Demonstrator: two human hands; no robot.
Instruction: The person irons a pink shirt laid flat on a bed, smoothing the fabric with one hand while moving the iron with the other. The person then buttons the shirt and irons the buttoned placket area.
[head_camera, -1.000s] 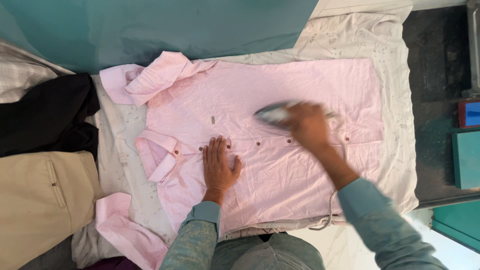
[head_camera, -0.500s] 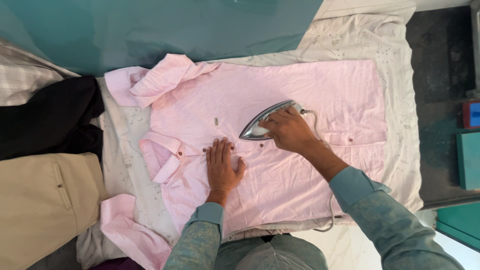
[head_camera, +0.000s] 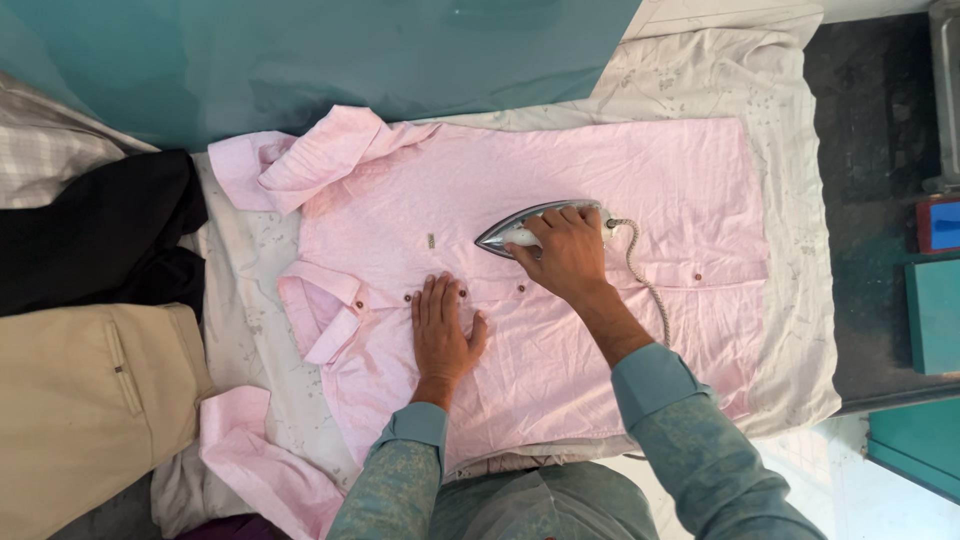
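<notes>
Presently, one pink shirt (head_camera: 620, 170) lies flat, front up, on the white padded cloth (head_camera: 800, 330). Right hand (head_camera: 565, 250) is clenched round one metal iron (head_camera: 510, 232), resting on the shirt's chest. Left hand (head_camera: 443, 325) is released, palm pressed flat beside the placket; three buttons visible. No containers seen.

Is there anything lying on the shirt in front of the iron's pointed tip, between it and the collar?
Nothing visible does. The iron, gripped by the right hand, points toward the collar across bare pink shirt with only a small tag sewn there. The left hand lies flat below that path, beside the button row.
</notes>
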